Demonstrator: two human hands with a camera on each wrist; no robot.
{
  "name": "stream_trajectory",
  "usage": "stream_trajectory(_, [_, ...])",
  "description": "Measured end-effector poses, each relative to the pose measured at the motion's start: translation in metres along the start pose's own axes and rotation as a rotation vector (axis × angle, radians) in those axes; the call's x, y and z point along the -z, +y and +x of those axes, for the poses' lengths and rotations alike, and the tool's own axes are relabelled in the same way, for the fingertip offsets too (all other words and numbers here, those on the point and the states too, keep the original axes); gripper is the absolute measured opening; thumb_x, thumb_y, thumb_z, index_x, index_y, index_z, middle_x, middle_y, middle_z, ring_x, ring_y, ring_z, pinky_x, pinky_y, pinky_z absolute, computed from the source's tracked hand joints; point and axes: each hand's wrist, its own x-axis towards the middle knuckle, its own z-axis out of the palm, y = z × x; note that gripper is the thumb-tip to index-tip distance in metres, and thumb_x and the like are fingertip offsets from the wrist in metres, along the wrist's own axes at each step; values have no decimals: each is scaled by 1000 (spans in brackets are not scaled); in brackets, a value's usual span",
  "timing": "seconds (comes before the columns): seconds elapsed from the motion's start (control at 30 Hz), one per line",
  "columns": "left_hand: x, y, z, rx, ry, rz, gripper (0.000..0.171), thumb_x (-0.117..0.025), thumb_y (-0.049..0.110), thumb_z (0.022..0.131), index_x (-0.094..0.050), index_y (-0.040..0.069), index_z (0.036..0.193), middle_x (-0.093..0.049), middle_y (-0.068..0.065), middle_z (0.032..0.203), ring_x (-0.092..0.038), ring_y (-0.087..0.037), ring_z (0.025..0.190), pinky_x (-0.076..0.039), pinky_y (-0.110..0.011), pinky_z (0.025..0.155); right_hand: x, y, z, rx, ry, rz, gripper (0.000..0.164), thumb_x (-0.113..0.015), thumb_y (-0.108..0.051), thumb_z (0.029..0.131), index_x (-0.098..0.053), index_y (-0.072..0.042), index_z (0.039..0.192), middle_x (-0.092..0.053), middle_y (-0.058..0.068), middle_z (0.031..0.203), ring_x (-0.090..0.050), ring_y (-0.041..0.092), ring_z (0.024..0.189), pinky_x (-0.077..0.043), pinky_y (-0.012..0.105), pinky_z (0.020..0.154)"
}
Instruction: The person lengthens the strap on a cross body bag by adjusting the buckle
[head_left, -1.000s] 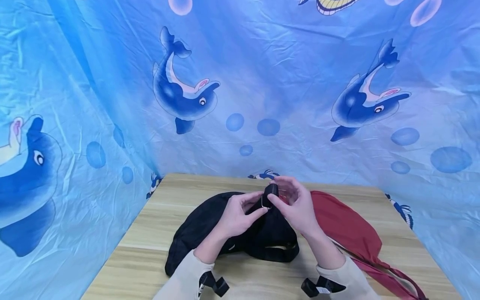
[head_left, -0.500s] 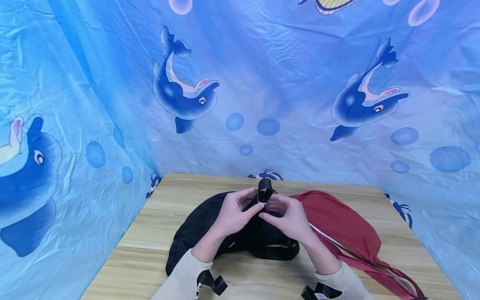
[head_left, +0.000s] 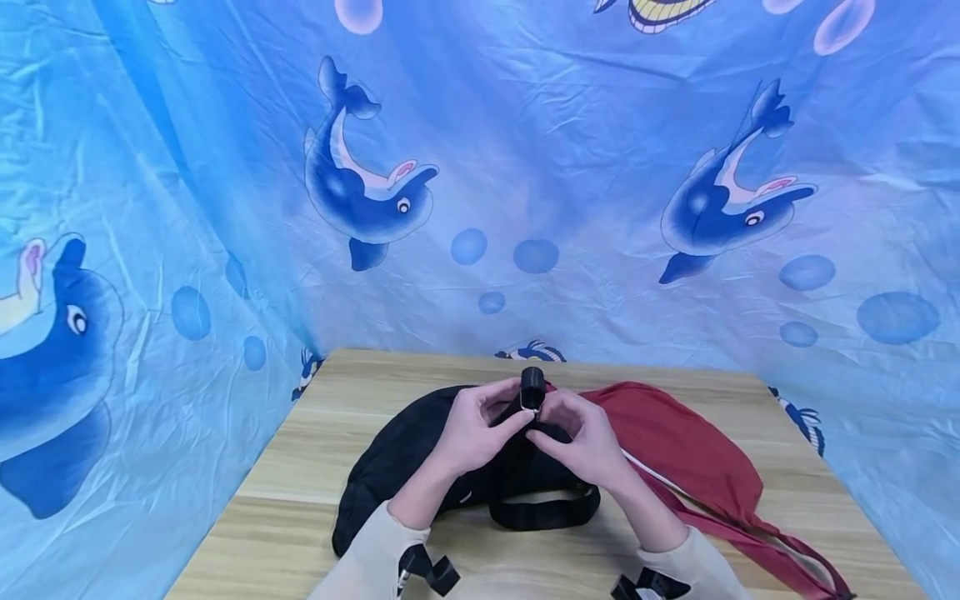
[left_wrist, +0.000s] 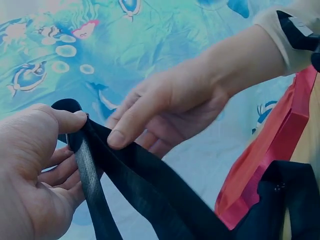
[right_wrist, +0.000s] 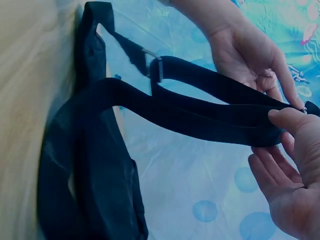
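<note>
Strap (right_wrist: pixel 215 127) of flat black cloth is held up by two hands, above the black bag (head_left: pixel 405 442) from which it runs. By the left hand (head_left: pixel 472 429) it is pinched between thumb and fingers, right at a small silver buckle (head_left: pixel 528 410); by the right hand (head_left: pixel 585 433) it is gripped just beside, the thumb laid on top and the fingers bent beneath. Above the fingertips a smooth, rounded loop is formed, and farther along the strap is threaded through a metal ring (right_wrist: pixel 159 70). The black bag, soft and curved along its far side, is laid on a wood-grained table (head_left: pixel 285 467). To its right a red bag (head_left: pixel 675 442) of thin, creased cloth is spread, its strap trailed towards the near right side. Wood is shown between the black bag and the table's left edge; the far edge is bordered by a wrinkled blue backdrop (head_left: pixel 517 167) printed with dolphins.
</note>
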Motion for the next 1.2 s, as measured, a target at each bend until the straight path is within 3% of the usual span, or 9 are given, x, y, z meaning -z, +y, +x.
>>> stream_trajectory(0.23, [3,2,1,8,56,-26,44,-76,8,98,-66,-1,140,-74,-20,130,-70,-30,126,-51,-39,116,0,7,-6,-27,-5,-67,26,-89,0,83,-72,-9,101,-74,14,111,-77,10,100,-62,21,94])
stream_trajectory(0.53, [1,6,2,-7,-11,-62,45,-75,7,99,-65,-1,142,-72,-20,133,-69,-28,128,-52,-29,113,-7,3,6,57,23,19,27,-86,5,85,-72,-5,105,-73,10,108,-76,9,101,-63,24,95])
stream_trajectory(0.8, [7,7,4,-25,51,-98,44,-77,1,95,-67,-3,138,-72,-22,134,-71,-21,124,-52,-31,114,-2,6,1,15,-45,-48,24,-88,0,84,-72,-3,101,-73,15,110,-74,10,99,-62,21,94])
stream_trajectory(0.97, [8,5,2,-34,12,-91,44,-78,0,94,-68,-3,137,-73,-23,131,-71,-17,123,-52,-29,113,9,-10,15,47,-38,-52,27,-81,5,90,-72,-3,114,-74,17,114,-75,10,105,-62,23,91])
stream_trajectory(1.07, [7,4,1,-40,3,-84,45,-79,-1,94,-68,-3,137,-74,-22,131,-71,-22,125,-53,-30,113,15,-24,24,37,-52,-119,31,-80,-2,94,-73,-10,123,-77,12,115,-77,9,102,-60,19,78])
stream_trajectory(1.2, [6,3,0,-56,-1,-72,46,-79,-2,93,-68,-3,137,-74,-22,132,-71,-30,126,-53,-30,113,20,-36,32,-4,-122,-176,33,-84,-9,92,-75,-12,124,-78,7,116,-77,11,101,-61,21,80])
